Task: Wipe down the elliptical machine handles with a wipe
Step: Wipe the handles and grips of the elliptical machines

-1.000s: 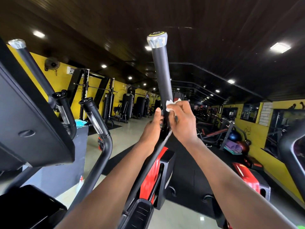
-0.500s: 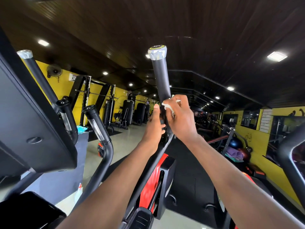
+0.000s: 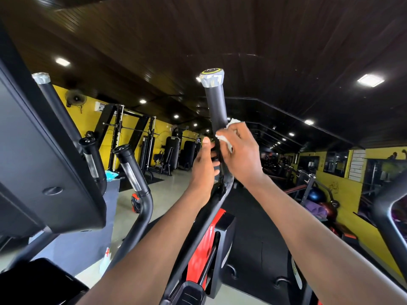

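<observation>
A tall black elliptical handle (image 3: pixel 217 106) with a silver and yellow end cap rises in the middle of the view. My right hand (image 3: pixel 241 156) presses a crumpled white wipe (image 3: pixel 224 137) against the handle's right side, a little below its grip. My left hand (image 3: pixel 203 169) holds the same handle from the left, just under the wipe, thumb pointing up. A second long handle (image 3: pixel 52 100) stands at the left behind the console.
The black console (image 3: pixel 39 155) fills the left. Two short fixed grips (image 3: pixel 130 168) with metal sensor strips stand beside it. The red and black machine body (image 3: pixel 207 243) lies below my arms. Gym equipment lines the yellow walls; another machine's frame (image 3: pixel 389 208) stands at right.
My right hand with the wipe has slid upward along the handle. The left hand followed slightly. The view has tilted up, so the handle top sits lower in frame.
</observation>
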`<state>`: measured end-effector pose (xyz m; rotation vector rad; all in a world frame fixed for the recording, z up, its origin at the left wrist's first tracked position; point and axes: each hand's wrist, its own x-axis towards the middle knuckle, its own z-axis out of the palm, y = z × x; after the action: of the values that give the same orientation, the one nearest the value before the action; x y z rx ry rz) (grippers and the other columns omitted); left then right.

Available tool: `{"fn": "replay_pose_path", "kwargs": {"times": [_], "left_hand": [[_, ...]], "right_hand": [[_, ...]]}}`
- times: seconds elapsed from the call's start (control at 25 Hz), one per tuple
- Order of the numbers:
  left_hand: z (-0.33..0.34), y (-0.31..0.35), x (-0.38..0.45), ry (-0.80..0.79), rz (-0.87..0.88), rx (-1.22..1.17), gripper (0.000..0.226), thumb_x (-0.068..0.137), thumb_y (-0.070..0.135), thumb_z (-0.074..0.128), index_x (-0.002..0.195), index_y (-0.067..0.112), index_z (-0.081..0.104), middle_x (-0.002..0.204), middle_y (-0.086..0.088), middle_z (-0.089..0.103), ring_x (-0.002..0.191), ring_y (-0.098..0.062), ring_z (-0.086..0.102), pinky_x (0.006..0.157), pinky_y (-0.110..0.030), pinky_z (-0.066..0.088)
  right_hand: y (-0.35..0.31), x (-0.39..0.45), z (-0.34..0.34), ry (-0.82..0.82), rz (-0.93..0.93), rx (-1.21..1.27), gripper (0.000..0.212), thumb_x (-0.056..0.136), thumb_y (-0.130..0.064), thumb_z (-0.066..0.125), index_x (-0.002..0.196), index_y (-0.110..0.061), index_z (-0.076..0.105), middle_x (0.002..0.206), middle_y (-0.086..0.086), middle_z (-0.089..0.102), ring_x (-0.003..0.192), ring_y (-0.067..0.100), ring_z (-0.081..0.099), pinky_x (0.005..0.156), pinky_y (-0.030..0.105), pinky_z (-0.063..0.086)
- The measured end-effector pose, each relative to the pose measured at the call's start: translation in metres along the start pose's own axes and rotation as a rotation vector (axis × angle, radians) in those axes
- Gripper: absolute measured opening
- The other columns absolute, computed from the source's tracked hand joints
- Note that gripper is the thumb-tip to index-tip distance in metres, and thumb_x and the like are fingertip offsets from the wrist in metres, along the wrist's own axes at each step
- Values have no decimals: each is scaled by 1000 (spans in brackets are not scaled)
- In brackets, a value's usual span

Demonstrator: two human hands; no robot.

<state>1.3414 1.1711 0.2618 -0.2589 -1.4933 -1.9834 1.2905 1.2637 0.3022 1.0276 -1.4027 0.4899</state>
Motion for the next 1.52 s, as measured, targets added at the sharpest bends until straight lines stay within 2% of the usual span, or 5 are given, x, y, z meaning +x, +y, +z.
{"fn": "replay_pose_path", "kwargs": {"times": [0.2,0.4,0.64,0.88,1.52], "left_hand": [[-3,11,-1,41,77,-35,53,98,57,28,125,25,61,117,-1,65,106,-16,61,86,-30,49],[5,15,1,78,104,-80,50,99,54,29,118,21,62,111,-2,66,104,-19,62,93,-34,48],[1,25,5,71,215,-61,48,96,60,30,115,30,63,116,-2,65,107,-18,63,97,-39,50],[15,36,4,139,335,-47,54,82,73,33,102,31,60,106,-3,67,98,-13,63,89,-35,50],[2,71,11,74,415,-45,51,82,74,33,115,45,60,118,7,66,114,-12,61,100,-43,49]], "right_hand": [[16,-41,2,-276,-157,-114,17,73,1,67,88,-6,72,90,11,55,77,25,59,54,37,56],[-13,35,-11,90,91,103,18,86,-8,63,103,-11,66,111,10,52,89,5,52,68,11,47],[12,-21,-5,-145,-83,-31,19,71,2,66,88,-7,68,91,11,57,73,24,58,55,38,54],[-22,65,-15,142,24,98,12,85,-3,62,96,-7,65,101,6,56,86,7,53,67,12,44],[-22,81,-11,167,-173,-52,7,80,-8,65,86,-8,69,88,11,57,78,22,53,58,31,47]]}}
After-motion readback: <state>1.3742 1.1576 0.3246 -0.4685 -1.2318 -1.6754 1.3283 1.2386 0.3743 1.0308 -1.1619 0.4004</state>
